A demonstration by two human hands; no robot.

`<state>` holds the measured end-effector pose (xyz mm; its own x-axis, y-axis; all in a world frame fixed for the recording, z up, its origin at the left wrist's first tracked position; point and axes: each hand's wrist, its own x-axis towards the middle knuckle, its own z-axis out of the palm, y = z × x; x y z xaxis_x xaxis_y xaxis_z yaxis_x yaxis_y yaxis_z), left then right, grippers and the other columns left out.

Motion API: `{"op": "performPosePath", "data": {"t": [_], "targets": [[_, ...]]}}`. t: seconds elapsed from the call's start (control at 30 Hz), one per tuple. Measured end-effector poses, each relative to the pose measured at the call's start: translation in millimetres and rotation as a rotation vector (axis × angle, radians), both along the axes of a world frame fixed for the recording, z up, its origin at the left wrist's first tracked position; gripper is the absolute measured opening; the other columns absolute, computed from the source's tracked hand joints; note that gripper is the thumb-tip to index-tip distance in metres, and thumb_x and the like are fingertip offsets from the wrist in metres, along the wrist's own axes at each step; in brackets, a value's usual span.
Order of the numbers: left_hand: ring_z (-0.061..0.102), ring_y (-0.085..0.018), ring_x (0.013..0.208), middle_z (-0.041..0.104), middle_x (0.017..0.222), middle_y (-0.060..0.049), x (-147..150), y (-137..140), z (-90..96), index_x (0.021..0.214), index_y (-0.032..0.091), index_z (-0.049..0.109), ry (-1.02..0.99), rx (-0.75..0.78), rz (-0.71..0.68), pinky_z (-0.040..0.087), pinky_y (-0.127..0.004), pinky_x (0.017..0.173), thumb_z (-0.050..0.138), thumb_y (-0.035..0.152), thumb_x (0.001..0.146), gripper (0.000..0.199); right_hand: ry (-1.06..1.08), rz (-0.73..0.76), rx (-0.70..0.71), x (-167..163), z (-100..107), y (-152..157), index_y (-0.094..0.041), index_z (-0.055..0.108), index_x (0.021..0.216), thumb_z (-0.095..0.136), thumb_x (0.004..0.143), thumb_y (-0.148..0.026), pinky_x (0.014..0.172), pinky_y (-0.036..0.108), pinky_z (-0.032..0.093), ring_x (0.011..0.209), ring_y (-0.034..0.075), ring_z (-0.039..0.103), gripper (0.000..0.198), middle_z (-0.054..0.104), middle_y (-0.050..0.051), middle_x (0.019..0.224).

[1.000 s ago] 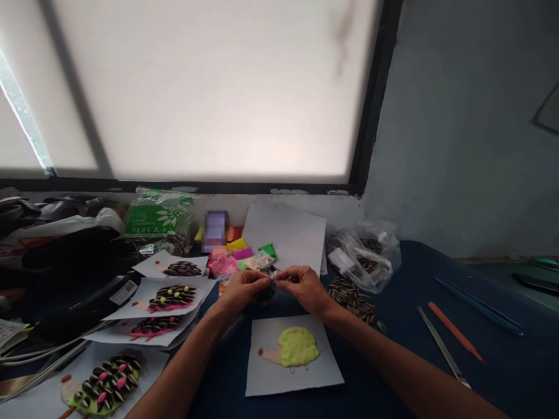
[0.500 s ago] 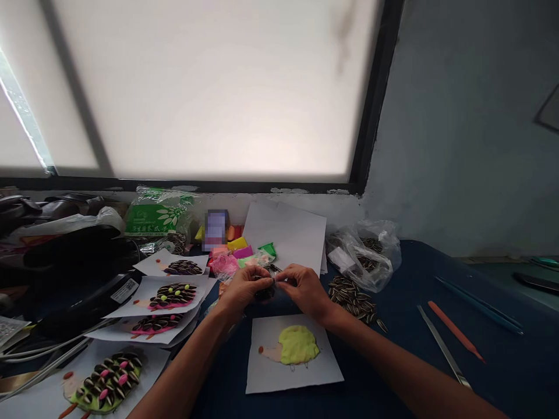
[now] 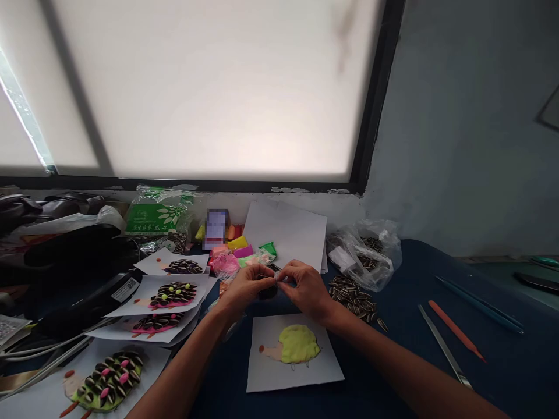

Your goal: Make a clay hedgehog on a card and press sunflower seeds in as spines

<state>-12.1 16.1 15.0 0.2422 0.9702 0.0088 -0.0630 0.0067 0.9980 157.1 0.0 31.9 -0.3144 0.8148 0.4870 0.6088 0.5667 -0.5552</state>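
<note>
A small clear plastic bag with something dark brown in it [image 3: 268, 293] is held up between my hands. My left hand [image 3: 248, 286] pinches its top edge with thumb and forefinger. Close against it, my right hand [image 3: 302, 287] pinches the twisted neck of the same bag. On the table below lies a white sheet with a hedgehog picture [image 3: 288, 381]. Its body is a layer of yellow-green clay [image 3: 299, 344], its snout is pale clay, and its nose is a brown dot; the legs are only drawn lines.
Right of my hands lie a pile of sunflower seeds [image 3: 353, 298] and a clear bag of seeds [image 3: 371, 256]. Tweezers [image 3: 478, 304], an orange tool [image 3: 456, 330] and a metal blade-like tool [image 3: 444, 346] lie farther right. Seed-covered hedgehog pictures [image 3: 172, 295] and colourful clay packs [image 3: 238, 247] are at left.
Both hands have shifted very slightly right with the small bag, still pinching it at the neck. The sheet below has stayed in place.
</note>
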Motion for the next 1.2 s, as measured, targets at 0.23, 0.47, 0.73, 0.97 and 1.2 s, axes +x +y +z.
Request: {"op": "performPosePath", "data": {"t": [0.23,0.47,0.73,0.97,1.2], "targets": [[0.055,-0.010,0.050,0.059,0.056,0.004,4,-3,5.0,0.074,0.015,0.060,0.025,-0.001,0.018,0.045,-0.023,0.051,0.081,0.033,0.055,0.033,-0.029,-0.008,0.035,-2,0,-6,-0.021,0.069,0.076,0.062,0.078,-0.009,0.065,0.025,0.043,0.071,0.014,0.060,0.013,0.064,0.002,0.084],[0.052,-0.009,0.047,0.056,0.055,0.005,8,-2,8.7,0.071,0.016,0.060,0.147,0.069,0.128,0.042,-0.020,0.045,0.069,0.020,0.062,0.013,0.074,-0.018,0.070,-5,-2,-2,-0.019,0.061,0.071,0.060,0.073,-0.007,0.069,0.025,0.044,0.073,0.015,0.058,0.013,0.062,0.002,0.083],[0.052,-0.013,0.051,0.059,0.056,0.002,-4,4,3.2,0.074,0.016,0.068,0.438,0.197,0.322,0.036,-0.022,0.050,0.060,0.014,0.066,0.012,0.255,-0.005,-0.062,-2,6,1,-0.018,0.064,0.076,0.050,0.072,-0.009,0.061,0.022,0.042,0.069,0.013,0.058,0.017,0.066,0.002,0.084],[0.055,-0.016,0.065,0.064,0.065,-0.002,-4,0,-4.2,0.067,0.018,0.066,0.642,0.369,0.429,0.033,-0.024,0.061,0.058,0.018,0.073,0.010,0.179,0.064,-0.269,0,4,-3,-0.016,0.064,0.064,0.054,0.072,-0.013,0.050,0.021,0.036,0.053,0.011,0.049,0.014,0.057,-0.002,0.056],[0.052,-0.014,0.060,0.060,0.062,0.000,-2,0,-12.6,0.067,0.018,0.061,0.709,0.417,0.471,0.030,-0.024,0.057,0.052,0.035,0.084,0.026,0.148,0.123,-0.353,11,3,-14,-0.015,0.066,0.071,0.055,0.078,-0.020,0.055,0.023,0.041,0.059,0.013,0.054,0.014,0.064,0.002,0.065]]}}
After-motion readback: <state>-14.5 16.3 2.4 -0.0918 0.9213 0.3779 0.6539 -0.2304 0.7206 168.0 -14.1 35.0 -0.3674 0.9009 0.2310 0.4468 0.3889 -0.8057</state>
